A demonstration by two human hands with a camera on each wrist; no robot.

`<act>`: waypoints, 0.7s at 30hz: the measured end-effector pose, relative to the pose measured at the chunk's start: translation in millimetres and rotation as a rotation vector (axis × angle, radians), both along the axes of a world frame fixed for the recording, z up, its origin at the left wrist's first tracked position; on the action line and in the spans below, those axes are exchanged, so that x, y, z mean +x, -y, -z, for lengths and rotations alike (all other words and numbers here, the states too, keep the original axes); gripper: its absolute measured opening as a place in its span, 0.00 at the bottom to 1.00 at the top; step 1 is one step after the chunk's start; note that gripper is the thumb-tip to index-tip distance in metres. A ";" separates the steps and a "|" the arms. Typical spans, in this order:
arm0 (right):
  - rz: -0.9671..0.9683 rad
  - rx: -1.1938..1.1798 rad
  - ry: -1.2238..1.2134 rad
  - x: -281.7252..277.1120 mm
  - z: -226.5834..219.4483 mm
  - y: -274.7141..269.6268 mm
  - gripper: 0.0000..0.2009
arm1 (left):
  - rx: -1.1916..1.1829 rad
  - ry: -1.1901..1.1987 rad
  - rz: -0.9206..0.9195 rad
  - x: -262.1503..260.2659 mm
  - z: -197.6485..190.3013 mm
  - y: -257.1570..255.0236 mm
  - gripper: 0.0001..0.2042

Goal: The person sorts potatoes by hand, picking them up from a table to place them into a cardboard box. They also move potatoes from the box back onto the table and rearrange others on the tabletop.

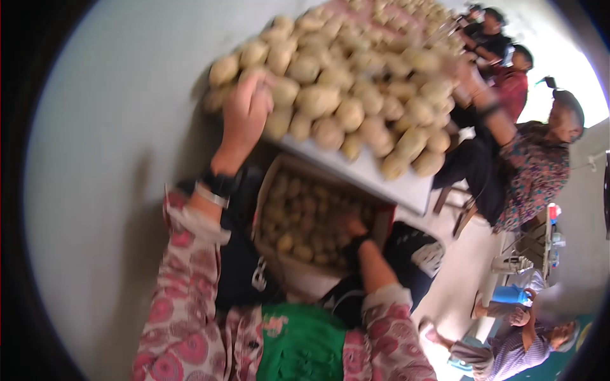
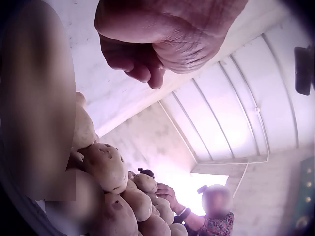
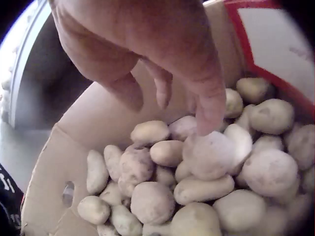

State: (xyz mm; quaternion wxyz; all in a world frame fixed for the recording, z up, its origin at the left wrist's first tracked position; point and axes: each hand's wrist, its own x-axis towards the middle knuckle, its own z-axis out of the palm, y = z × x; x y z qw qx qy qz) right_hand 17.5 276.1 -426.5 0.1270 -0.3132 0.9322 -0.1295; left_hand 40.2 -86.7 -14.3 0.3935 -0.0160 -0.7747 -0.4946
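Observation:
My left hand (image 1: 246,108) is at the near left corner of a heap of potatoes (image 1: 321,100) on a white table. Its fingers curl in toward the palm in the left wrist view, and nothing shows between the fingers (image 2: 140,73). Below the table edge, my right hand (image 1: 351,225) reaches down into a cardboard box (image 1: 270,260) of smaller potatoes (image 1: 305,222). In the right wrist view its fingers hang down, loosely spread, one fingertip right at a round potato (image 3: 209,155). That potato lies among several others in the box.
The table edge (image 1: 406,190) overhangs the box. Across the heap, a person in a patterned shirt (image 1: 537,168) reaches to the potatoes. Other people sit farther right, one beside a blue container (image 1: 508,294). A plain wall (image 1: 95,159) rises on the left.

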 end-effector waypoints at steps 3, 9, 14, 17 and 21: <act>-0.181 -0.013 -0.251 4.6 -72.2 -19.6 0.11 | 0.051 -0.057 -0.004 -3.6 8.3 8.5 0.10; -0.158 0.145 -0.186 20.2 -98.2 -46.7 0.09 | 0.019 -0.055 -0.007 -5.6 14.6 21.2 0.11; -0.249 0.429 -0.019 28.6 -88.2 -47.2 0.09 | -0.045 0.060 -0.085 5.4 9.1 17.6 0.07; -0.196 0.396 -0.199 22.0 51.5 -89.6 0.12 | -0.086 0.038 -0.048 5.2 11.7 17.4 0.08; 0.414 0.002 0.094 50.2 -82.5 -4.5 0.19 | -0.119 0.134 -0.069 12.3 0.7 15.0 0.07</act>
